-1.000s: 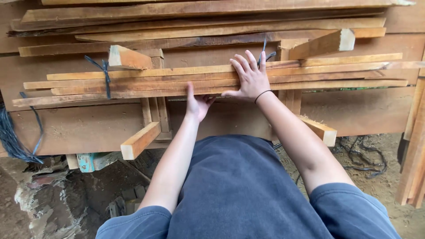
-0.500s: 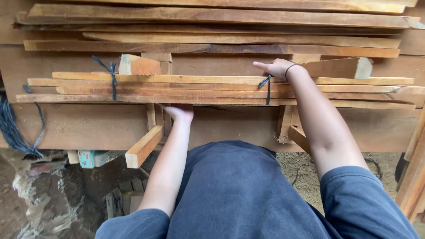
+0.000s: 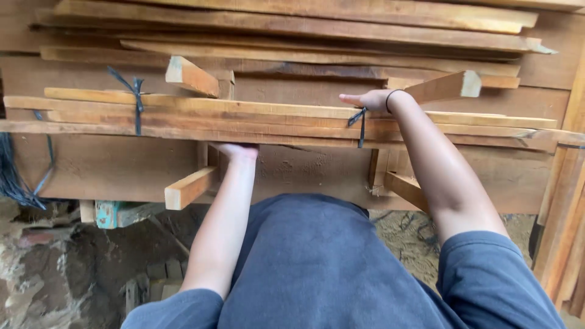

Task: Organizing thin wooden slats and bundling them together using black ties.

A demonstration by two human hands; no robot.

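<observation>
A bundle of long thin wooden planks (image 3: 256,119) tied with dark straps (image 3: 135,97) lies across in front of me at chest height. My left hand (image 3: 236,150) is under the bundle's near edge, fingers hidden beneath the wood. My right hand (image 3: 365,99) lies on top of the bundle beside a second dark strap (image 3: 359,122), fingers pointing left. A dark band circles my right wrist. My grey-blue shirt fills the lower middle of the view.
More planks (image 3: 292,30) are stacked behind and above the bundle. Short wooden spacer blocks (image 3: 190,187) stick out toward me below and above it. Upright boards (image 3: 563,231) lean at the right. Rubble and dirt lie at lower left, with dark cord (image 3: 18,183) hanging.
The bundle has come up and nearer to me. My right hand went from spread flat on the planks to lying sideways on top; my left hand moved beneath the bundle's edge.
</observation>
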